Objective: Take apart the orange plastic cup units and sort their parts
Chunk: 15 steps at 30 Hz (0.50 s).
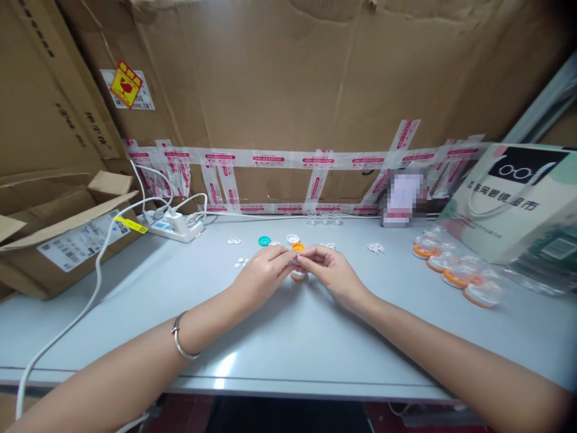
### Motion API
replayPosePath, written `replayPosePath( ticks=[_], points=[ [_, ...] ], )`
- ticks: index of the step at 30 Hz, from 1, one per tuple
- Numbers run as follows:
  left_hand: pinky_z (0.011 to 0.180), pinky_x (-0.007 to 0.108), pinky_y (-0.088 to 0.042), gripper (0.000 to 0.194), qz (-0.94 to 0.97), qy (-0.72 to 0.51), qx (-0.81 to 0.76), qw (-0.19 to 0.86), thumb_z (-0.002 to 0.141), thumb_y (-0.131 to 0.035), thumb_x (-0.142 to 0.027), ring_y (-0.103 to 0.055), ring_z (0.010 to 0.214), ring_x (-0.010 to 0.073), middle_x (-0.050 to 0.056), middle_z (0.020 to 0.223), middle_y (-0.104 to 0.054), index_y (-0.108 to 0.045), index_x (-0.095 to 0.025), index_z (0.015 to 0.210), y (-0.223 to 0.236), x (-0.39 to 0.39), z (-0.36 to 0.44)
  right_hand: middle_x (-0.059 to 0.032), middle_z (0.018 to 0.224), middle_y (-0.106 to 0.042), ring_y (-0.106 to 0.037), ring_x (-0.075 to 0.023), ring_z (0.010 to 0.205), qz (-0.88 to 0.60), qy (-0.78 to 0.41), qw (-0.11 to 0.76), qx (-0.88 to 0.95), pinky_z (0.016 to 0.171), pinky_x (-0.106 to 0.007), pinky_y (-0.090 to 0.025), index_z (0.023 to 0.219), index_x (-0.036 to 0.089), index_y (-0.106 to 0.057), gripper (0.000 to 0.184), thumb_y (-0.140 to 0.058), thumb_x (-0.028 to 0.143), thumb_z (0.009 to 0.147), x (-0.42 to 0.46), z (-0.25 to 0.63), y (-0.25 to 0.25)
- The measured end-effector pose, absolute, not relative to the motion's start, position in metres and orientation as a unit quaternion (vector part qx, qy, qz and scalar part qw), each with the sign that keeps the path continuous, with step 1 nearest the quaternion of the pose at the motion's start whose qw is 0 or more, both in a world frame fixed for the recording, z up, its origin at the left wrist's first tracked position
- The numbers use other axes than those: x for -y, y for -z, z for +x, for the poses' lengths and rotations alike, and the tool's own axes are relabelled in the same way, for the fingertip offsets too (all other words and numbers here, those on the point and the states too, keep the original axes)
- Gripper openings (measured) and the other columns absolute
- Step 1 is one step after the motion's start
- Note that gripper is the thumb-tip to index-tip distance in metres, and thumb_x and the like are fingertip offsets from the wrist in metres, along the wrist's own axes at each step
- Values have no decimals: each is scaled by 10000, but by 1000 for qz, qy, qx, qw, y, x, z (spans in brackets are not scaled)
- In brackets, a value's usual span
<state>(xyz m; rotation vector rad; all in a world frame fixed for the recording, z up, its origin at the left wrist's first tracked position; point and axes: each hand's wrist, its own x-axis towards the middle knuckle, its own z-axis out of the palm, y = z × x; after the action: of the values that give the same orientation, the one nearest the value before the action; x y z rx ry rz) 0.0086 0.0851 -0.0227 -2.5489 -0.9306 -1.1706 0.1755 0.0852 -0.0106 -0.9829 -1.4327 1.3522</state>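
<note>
Piece (293, 261), small, seemingly clear: pinched between your left hand (265, 269) and right hand (334, 273), mid-scene, just above an orange-and-white part (298, 276); best held low, gripped lightly by its edges, steadied from both sides, clear of the orange ring (298, 247) just beyond.

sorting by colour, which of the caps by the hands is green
The cap farthest left, beyond the left hand; it alone is green, unlike the orange cap and the white cap behind it.
</note>
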Motion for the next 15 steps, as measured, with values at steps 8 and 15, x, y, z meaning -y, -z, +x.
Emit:
replayPosePath(
  ticks=[8, 15],
  points=[
    [753, 289, -509, 167, -855, 414, 289, 117, 859, -459, -162, -612, 835, 148, 65, 909, -657, -578, -171, 977, 24, -85, 11, -41, 735, -666, -605, -159, 711, -403, -541, 455, 582, 727, -315, -486, 791, 154, -678, 318, -655, 444, 661, -86, 178, 10],
    [720, 284, -511, 141, -835, 433, 339, 25, 806, -549, -148, -616, 784, 151, 45, 849, -675, -629, -178, 918, 21, -81, 16, -32, 711, -676, -611, -162, 706, -406, -517, 446, 608, 709, -305, -486, 806, 177, -713, 275, -660, 407, 665, -86, 181, 14]
  ],
)
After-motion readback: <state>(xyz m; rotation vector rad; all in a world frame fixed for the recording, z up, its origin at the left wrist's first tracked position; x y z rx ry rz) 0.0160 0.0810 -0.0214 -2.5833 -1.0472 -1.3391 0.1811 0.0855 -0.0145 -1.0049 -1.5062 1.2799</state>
